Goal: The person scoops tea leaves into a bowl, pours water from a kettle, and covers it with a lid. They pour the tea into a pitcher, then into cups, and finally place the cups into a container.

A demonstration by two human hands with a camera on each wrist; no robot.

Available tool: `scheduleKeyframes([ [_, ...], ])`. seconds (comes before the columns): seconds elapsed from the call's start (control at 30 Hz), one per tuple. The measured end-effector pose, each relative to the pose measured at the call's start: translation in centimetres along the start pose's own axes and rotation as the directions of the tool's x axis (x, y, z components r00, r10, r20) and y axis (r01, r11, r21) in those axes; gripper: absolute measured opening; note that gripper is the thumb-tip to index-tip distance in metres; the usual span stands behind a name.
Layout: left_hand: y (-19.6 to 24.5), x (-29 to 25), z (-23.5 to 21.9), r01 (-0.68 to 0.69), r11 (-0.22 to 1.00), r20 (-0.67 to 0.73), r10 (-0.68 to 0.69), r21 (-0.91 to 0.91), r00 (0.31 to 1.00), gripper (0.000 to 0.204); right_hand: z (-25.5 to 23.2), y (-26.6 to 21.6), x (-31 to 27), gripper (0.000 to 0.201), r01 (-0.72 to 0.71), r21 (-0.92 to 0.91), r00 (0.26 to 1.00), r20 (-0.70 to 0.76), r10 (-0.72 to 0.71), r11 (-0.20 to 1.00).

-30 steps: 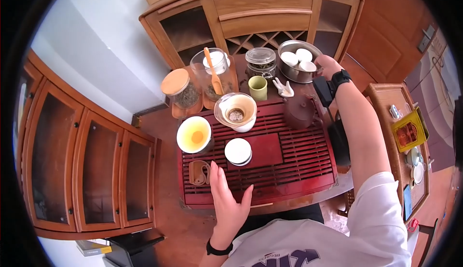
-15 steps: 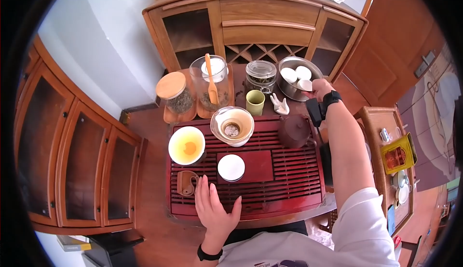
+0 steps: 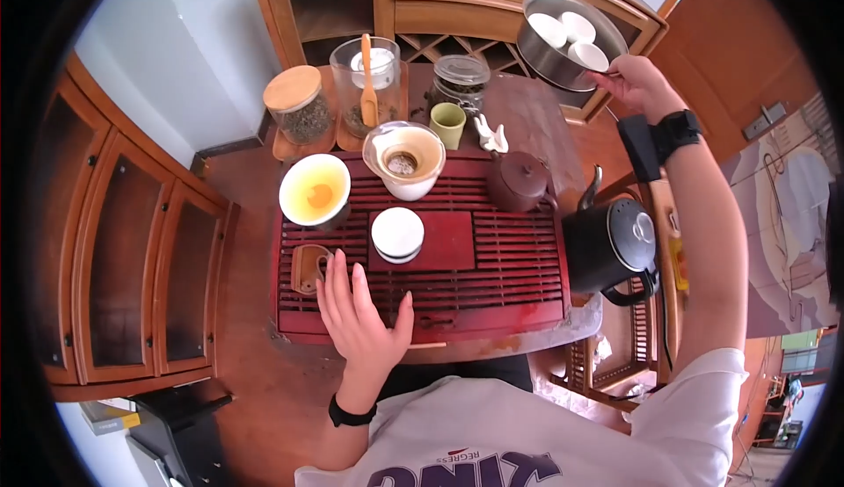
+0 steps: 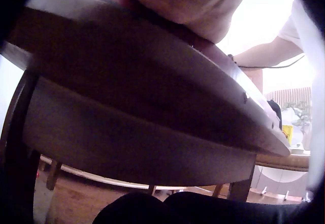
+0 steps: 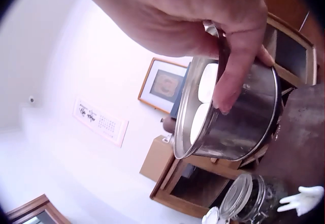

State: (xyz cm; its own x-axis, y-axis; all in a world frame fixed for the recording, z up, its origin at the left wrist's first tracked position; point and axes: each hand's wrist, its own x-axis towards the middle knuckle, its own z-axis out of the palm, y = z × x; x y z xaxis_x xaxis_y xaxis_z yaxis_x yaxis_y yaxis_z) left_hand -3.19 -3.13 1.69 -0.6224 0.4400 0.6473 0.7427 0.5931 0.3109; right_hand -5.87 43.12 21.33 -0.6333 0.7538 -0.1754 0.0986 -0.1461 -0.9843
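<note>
My right hand [image 3: 640,87] grips the rim edge of a steel pot [image 3: 538,54] and holds it beyond the table's far right corner. Inside sit several white cups [image 3: 577,26]. In the right wrist view the thumb lies against the outside of the pot wall [image 5: 238,127]. My left hand [image 3: 359,320], fingers straight, lies over the front left edge of the red slatted tea tray [image 3: 492,307]. Near its fingertips are a small wooden holder [image 3: 306,269] and a white lidded cup [image 3: 397,232]. The left wrist view mostly shows the table's underside [image 4: 142,107].
On the tray stand a bowl of yellow tea [image 3: 303,179], a strainer [image 3: 426,149] over a white vessel and a brown teapot [image 3: 519,184]. Behind are glass jars [image 3: 303,122], a green cup [image 3: 447,125] and a white hand figurine [image 3: 491,135]. A black kettle [image 3: 607,241] stands right.
My right hand has taken the pot by its rim and carried it away from its place, outward to the far right. The left hand stays over the tray's edge; the head view has shifted.
</note>
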Motion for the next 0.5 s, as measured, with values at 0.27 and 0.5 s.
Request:
scheduleKeyframes([
  [0.27, 0.6, -0.6, -1.9, -0.163, 0.913, -0.238, 0.076, -0.374, 0.968, 0.092, -3.1, 0.1, -17.1, 0.032, -0.074, -0.268, 0.908, 0.381, 0.176, 0.961],
  [0.5, 6.7, 0.9, -4.2, -0.064, 0.644, 0.092, 0.206, -0.762, 0.974, 0.139, -2.2, 6.8, -29.9, 0.043, -0.256, -0.438, 0.816, 0.379, 0.436, 0.861],
])
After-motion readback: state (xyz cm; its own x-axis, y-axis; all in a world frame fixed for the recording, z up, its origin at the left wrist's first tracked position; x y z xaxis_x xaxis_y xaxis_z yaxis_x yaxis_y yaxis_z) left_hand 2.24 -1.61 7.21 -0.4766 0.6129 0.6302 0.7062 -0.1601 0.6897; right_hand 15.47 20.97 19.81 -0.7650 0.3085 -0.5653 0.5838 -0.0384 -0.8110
